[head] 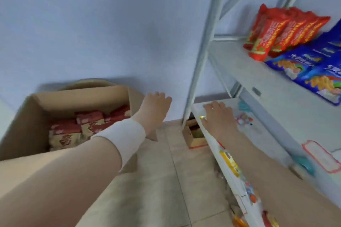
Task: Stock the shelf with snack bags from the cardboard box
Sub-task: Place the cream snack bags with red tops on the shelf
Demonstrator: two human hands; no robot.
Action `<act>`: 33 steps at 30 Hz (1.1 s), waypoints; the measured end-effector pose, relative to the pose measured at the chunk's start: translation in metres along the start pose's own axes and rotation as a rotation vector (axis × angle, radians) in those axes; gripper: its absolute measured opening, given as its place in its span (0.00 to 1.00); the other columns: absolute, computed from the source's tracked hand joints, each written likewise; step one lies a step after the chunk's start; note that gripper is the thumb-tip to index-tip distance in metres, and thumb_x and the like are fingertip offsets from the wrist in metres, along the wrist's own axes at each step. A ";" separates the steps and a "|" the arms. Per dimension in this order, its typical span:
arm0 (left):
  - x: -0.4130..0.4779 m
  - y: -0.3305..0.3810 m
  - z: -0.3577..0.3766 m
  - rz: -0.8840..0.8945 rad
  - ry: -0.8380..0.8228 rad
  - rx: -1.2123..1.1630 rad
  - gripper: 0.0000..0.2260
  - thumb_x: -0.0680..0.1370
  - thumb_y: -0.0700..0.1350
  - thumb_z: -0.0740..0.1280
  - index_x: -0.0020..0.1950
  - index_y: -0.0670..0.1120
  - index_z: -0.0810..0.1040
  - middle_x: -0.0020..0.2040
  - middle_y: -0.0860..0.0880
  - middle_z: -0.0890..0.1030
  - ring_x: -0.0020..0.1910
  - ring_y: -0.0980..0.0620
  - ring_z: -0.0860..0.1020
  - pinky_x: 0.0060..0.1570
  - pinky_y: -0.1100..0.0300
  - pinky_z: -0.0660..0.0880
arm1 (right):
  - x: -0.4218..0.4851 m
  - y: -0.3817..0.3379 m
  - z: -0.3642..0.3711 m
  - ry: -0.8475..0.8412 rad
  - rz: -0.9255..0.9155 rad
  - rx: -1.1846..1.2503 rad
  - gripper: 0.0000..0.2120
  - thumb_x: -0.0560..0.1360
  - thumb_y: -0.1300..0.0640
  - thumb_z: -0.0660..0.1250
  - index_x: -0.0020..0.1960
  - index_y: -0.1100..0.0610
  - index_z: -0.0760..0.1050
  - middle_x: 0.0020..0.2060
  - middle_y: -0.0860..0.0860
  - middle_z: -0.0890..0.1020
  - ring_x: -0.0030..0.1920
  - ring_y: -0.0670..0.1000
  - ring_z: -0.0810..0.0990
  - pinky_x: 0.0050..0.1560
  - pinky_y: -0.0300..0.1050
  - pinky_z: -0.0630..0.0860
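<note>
Cardboard box (27, 116) seen open on floor, far left, against wall. Red-and-tan snack bags (88, 121) packed inside.

Left hand (156, 106) held in air just right of box, above floor; fingers loosely bent, nothing held. White wristband (125, 134) worn on left wrist.

Right hand (219, 116) laid on lower board (276, 134) of shelf (199, 61), at its far left end; fingers spread, nothing gripped.

Red bags (276, 33) stood in row on upper board, blue bags (310, 68) laid just nearer. Small carton (195, 134) seen under shelf.
</note>
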State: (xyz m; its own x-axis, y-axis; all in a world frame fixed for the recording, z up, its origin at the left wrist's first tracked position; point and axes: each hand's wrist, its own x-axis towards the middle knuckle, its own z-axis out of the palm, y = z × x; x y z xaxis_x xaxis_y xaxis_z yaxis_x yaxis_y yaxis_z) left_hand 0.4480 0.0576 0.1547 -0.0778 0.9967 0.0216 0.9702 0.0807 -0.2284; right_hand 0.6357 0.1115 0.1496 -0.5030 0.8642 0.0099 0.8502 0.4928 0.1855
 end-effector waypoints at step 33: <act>-0.069 -0.394 0.521 -1.410 -0.595 -0.968 0.36 0.72 0.48 0.72 0.74 0.46 0.56 0.72 0.42 0.63 0.71 0.42 0.64 0.67 0.46 0.64 | 0.204 -0.486 0.328 -0.987 0.507 0.685 0.35 0.70 0.57 0.72 0.72 0.57 0.59 0.69 0.58 0.66 0.70 0.59 0.65 0.69 0.54 0.63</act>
State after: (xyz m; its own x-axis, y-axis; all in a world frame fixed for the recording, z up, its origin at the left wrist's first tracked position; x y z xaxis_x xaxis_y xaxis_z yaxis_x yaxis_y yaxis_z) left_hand -0.0480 -0.0414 -0.2638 -0.7232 0.0750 -0.6865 -0.1302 0.9614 0.2422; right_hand 0.1705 0.0820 -0.2614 -0.0277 0.5331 -0.8456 0.9638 -0.2103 -0.1642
